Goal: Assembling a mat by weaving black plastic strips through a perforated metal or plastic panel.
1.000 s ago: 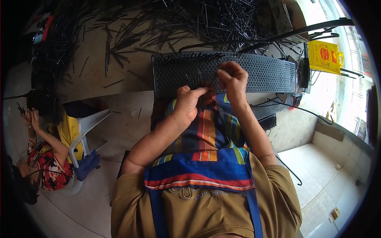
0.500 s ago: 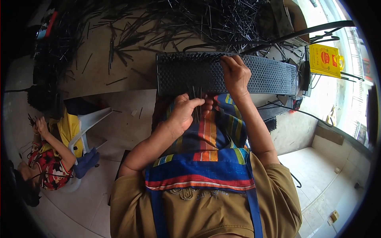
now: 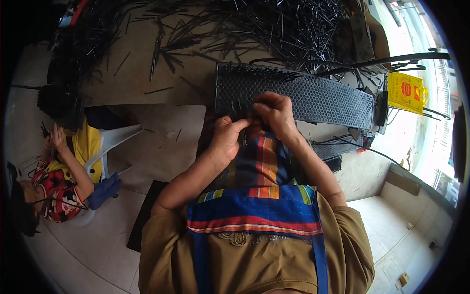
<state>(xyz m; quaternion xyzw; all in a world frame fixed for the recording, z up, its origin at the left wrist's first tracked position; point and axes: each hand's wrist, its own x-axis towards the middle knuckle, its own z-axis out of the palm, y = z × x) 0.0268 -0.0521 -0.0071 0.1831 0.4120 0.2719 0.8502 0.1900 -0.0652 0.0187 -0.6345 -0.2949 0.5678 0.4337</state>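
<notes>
Right now, in the head view, my left hand [image 3: 226,137] and right hand [image 3: 275,111] meet at the near edge of a long black perforated tray [image 3: 313,98]. The left fingers [image 3: 240,125] curl narrow around a small bundle of thin black rods [image 3: 243,137], though the bundle is mostly hidden. The right fingers pinch together just above them, touching the tray; I cannot tell what they grip. Beyond the fingers, loose black rods [image 3: 254,29] lie heaped on the floor. Below the hands, a striped apron [image 3: 254,206] covers my lap. Far left of the fingers, another person [image 3: 63,171] sits on a white plastic chair [image 3: 115,142]. Right of the tray hangs a yellow bag [image 3: 405,92].
</notes>
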